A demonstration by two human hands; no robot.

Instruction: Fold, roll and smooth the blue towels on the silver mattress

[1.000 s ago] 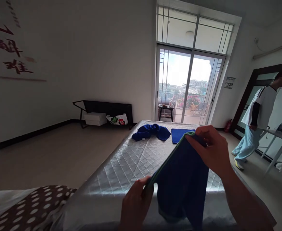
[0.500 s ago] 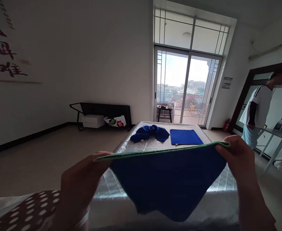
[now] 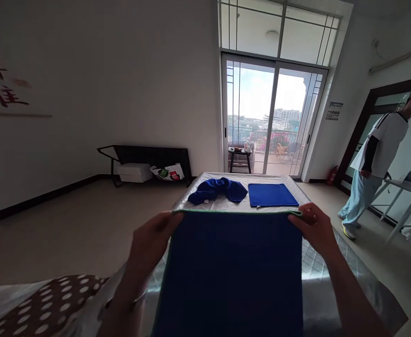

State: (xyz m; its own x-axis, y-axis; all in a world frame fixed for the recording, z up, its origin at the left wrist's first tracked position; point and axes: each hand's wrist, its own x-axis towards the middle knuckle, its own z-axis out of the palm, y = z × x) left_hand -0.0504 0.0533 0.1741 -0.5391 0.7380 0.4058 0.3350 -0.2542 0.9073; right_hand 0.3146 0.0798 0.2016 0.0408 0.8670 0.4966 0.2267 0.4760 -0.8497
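From where I stand, a person holds a large, dark blue, rectangular cloth with green edging [image 3: 231,271] taut before them, over the near part of a broad, silver, diamond-quilted surface [image 3: 317,262]. The bare left hand [image 3: 152,236] pinches the cloth's upper left corner between thumb and fingers; the bare right hand [image 3: 313,229] pinches the upper right corner, where the green edge makes a small loop, as though the fabric were doubled. Both grips are narrow, closed on cloth alone, with the hands well apart and nearly level. The rest hangs straight down, its lower end out of view. Farther off on the silver surface lie a crumpled, bright blue cloth [image 3: 219,188] to the left and, just beside it, a flat, neatly squared, bright blue cloth [image 3: 272,194] to the right. I judge the step in hand to be straightening and squaring the held cloth; the next move calls for even tension and matched corners, lest the layers slip out of line. To the right, a person in a white top and pale blue trousers [image 3: 377,154] stands beside a white table [image 3: 410,188].
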